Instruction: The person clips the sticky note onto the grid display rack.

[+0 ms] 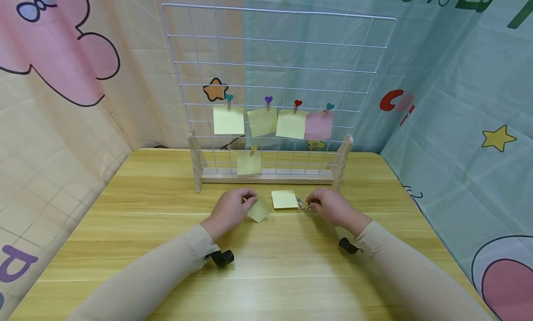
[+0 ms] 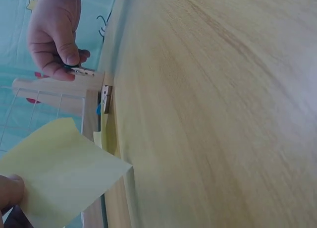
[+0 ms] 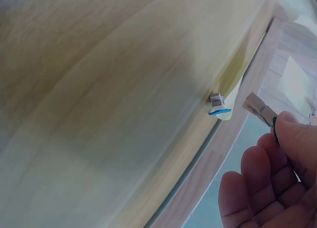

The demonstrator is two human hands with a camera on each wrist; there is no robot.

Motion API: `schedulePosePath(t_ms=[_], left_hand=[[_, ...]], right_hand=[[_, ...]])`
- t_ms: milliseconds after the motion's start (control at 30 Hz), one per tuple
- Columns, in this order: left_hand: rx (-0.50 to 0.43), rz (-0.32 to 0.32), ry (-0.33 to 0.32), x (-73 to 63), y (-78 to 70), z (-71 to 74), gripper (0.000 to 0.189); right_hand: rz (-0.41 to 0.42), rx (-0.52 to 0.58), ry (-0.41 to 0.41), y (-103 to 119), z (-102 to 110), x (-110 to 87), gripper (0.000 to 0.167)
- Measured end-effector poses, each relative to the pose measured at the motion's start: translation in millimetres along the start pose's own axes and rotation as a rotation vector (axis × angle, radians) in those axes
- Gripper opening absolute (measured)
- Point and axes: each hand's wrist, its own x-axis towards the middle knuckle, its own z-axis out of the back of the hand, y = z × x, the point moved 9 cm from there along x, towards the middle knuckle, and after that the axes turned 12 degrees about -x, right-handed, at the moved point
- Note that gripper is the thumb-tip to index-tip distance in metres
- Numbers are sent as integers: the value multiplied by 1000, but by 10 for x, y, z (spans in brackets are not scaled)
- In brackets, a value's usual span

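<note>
My left hand (image 1: pixel 233 208) pinches a yellow sticky note (image 1: pixel 260 209) by one corner above the table; the left wrist view shows the thumb on the paper. In my right hand (image 1: pixel 333 209) a small wooden clothespin (image 3: pixel 259 109) is pinched between thumb and finger, its jaws pointing away from the hand. Between the hands a pad of yellow sticky notes (image 1: pixel 285 199) lies on the table. Beside the pad's right edge rests another clothespin (image 3: pixel 217 105) with a blue decoration.
Behind the hands stands a white wire grid (image 1: pixel 275 67) on a wooden base (image 1: pixel 266 178). Clothespins hold several yellow notes (image 1: pixel 228 120) and a pink note (image 1: pixel 319 126) in a row, with one yellow note (image 1: pixel 249 163) lower down. Printed curtains surround the wooden table (image 1: pixel 283 274).
</note>
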Motion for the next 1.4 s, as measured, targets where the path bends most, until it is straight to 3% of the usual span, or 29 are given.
schedulePosePath(t_ms=[433,733,1400], left_hand=[[-5,-4,-23,17,-8,84,18],[-61,-7,-37,13,-32,124,15],[-121,-31,-85,3,-9,137,16]], right_hand=[[16,17,-28,2,15,7,15],[11,35,-32,6,31,3,15],[23,26,-49,-9,-18,3,11]])
